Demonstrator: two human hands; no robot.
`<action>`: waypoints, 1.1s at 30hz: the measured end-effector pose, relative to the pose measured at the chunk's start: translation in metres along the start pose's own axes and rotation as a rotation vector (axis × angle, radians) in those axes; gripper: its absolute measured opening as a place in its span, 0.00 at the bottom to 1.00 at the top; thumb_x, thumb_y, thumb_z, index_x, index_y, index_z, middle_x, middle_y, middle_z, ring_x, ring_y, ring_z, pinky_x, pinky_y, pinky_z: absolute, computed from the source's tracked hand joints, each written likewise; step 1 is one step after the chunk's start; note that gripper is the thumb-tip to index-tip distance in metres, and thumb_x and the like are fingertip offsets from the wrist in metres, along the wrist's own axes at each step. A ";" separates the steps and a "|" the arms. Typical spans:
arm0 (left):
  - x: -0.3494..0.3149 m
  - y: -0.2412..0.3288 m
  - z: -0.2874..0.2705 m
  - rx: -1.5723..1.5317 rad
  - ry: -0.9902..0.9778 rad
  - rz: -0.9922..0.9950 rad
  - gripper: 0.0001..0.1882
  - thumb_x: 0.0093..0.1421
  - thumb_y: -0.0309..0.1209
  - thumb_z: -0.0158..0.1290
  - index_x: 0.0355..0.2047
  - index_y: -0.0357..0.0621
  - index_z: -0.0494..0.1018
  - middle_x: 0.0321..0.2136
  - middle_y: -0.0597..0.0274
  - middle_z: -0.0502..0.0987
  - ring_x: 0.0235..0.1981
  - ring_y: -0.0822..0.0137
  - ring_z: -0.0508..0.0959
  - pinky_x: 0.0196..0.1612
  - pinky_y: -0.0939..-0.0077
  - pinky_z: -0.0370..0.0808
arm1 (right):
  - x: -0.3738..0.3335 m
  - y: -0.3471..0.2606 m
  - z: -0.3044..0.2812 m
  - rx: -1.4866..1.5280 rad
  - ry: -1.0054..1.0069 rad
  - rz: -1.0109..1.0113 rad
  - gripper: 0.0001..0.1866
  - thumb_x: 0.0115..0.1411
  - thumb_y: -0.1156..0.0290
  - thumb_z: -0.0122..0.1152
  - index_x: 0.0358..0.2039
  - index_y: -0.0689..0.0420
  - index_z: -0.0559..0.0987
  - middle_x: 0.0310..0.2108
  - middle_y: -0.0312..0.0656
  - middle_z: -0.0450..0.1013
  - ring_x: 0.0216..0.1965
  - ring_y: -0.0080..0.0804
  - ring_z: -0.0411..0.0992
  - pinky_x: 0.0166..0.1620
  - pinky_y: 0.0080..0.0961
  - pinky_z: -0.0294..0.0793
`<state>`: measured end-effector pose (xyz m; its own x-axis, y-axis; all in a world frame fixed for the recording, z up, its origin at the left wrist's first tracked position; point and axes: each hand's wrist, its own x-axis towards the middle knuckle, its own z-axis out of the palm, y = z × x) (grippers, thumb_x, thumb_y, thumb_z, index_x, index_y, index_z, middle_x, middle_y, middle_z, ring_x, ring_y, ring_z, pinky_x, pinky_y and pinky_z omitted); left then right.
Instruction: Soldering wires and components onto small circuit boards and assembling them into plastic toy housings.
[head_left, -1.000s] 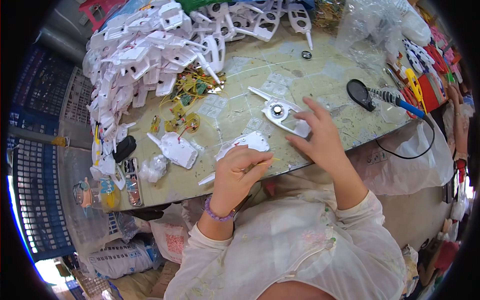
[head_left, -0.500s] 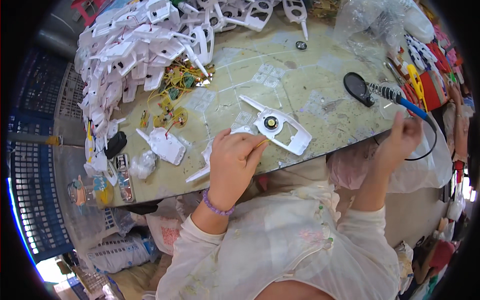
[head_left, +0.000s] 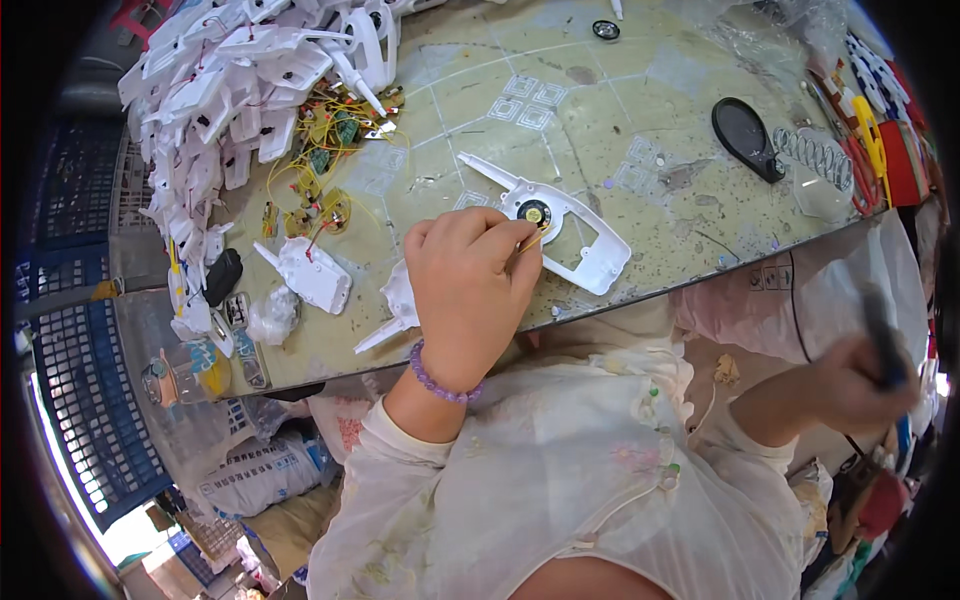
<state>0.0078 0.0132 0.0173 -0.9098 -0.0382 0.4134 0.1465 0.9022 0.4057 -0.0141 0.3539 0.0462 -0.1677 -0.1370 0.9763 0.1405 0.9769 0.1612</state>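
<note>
Head view: right hand (head_left: 862,388) has swung lower right, grasping a blurred dark tool (head_left: 880,322); coil holder (head_left: 812,158) now vacated, both hands thus occupied. Left hand (head_left: 470,290) pinches yellow wire (head_left: 541,235) at the speaker (head_left: 534,213) in white shell (head_left: 608,262), mid-frame. Scuffed greenish tabletop (head_left: 690,225); shell heap (head_left: 220,85) upper left; blue crate (head_left: 85,340) far left.

Illumination on the bench (head_left: 585,125) is bright. Overexposure occurs at lower left. Motion blur affects the right grip (head_left: 860,385). Fisheye distortion bends peripheral edges.
</note>
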 end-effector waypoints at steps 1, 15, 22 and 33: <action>0.002 -0.001 0.000 -0.003 -0.021 -0.012 0.04 0.45 0.27 0.60 0.23 0.46 0.76 0.27 0.66 0.76 0.32 0.63 0.74 0.42 0.66 0.63 | -0.012 -0.020 0.006 0.363 0.007 -0.031 0.06 0.56 0.76 0.53 0.33 0.61 0.68 0.20 0.40 0.65 0.21 0.35 0.68 0.25 0.28 0.71; 0.007 0.005 0.000 0.065 -0.188 -0.021 0.06 0.45 0.25 0.59 0.23 0.48 0.73 0.35 0.70 0.79 0.42 0.66 0.76 0.53 0.57 0.56 | -0.022 -0.141 0.022 1.791 -0.327 0.593 0.17 0.64 0.56 0.48 0.28 0.56 0.65 0.16 0.34 0.59 0.15 0.24 0.54 0.20 0.24 0.50; 0.007 -0.002 -0.001 0.072 -0.203 0.017 0.07 0.44 0.29 0.60 0.24 0.49 0.73 0.36 0.72 0.78 0.40 0.68 0.73 0.50 0.54 0.56 | -0.023 -0.150 0.028 1.879 -0.359 0.532 0.20 0.62 0.53 0.53 0.27 0.59 0.68 0.15 0.35 0.61 0.13 0.24 0.55 0.15 0.24 0.50; 0.006 -0.002 -0.002 0.053 -0.209 0.023 0.09 0.41 0.30 0.61 0.24 0.47 0.73 0.37 0.72 0.78 0.37 0.68 0.72 0.45 0.59 0.57 | -0.023 -0.151 0.028 1.838 -0.452 0.471 0.19 0.61 0.54 0.56 0.27 0.59 0.69 0.14 0.35 0.61 0.12 0.25 0.57 0.15 0.24 0.52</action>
<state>0.0029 0.0100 0.0207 -0.9679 0.0676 0.2422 0.1526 0.9234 0.3521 -0.0585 0.2141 -0.0050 -0.6669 -0.1023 0.7381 -0.7331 -0.0871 -0.6745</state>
